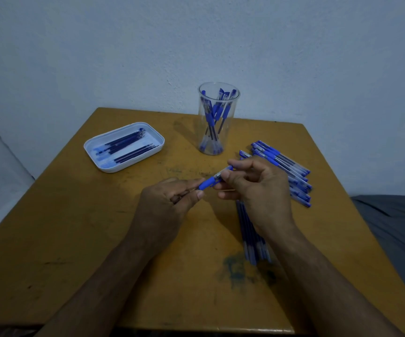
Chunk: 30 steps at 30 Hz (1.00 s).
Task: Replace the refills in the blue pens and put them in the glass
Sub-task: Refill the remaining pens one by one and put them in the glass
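Both hands hold one blue pen (212, 180) above the middle of the table. My left hand (167, 203) pinches the tip end by its blue grip. My right hand (255, 188) grips the clear barrel with curled fingers. A clear glass (218, 144) at the back holds several blue pens upright. Several more blue pens (284, 166) lie in a pile to the right, partly behind my right hand. Loose dark blue refills (252, 239) lie on the table under my right wrist.
A white tray (99, 161) at the back left holds several dark refills. The ochre wooden table (99, 239) has an ink stain near the front centre. A pale wall stands behind, and grey fabric (396, 220) lies beyond the right edge.
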### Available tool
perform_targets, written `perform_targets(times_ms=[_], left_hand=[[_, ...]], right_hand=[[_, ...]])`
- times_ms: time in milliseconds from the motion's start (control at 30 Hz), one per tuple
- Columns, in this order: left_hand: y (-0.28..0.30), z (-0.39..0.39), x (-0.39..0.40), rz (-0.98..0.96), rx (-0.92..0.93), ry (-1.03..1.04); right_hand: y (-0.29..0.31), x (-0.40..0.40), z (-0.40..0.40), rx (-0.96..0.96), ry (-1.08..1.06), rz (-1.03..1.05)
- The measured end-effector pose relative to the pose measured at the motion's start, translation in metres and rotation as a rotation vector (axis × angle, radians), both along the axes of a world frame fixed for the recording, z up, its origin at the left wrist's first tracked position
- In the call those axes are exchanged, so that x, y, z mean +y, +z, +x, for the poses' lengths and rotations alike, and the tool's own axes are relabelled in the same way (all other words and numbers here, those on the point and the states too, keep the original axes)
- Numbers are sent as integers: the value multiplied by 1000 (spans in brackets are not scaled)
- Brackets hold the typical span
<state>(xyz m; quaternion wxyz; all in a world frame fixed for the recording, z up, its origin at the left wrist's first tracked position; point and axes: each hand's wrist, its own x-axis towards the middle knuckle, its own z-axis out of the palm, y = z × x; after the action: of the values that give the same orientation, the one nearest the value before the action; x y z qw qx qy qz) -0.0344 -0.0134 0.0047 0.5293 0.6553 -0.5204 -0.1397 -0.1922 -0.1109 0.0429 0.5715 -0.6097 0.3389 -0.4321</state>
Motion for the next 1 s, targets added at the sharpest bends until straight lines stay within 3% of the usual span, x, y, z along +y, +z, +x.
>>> perform_targets(times_ms=[567, 833, 900, 1000], left_hand=[[4, 1, 1, 1, -18, -35], [10, 6, 2, -8, -11, -81], [10, 11, 1, 19, -85, -54], [9, 18, -4, 134, -364, 20]], right_hand=[[-3, 19, 9, -53, 12, 26], [6, 20, 13, -8, -138, -154], [15, 17, 11, -1, -206, -238], [36, 13, 9, -7, -319, -338]])
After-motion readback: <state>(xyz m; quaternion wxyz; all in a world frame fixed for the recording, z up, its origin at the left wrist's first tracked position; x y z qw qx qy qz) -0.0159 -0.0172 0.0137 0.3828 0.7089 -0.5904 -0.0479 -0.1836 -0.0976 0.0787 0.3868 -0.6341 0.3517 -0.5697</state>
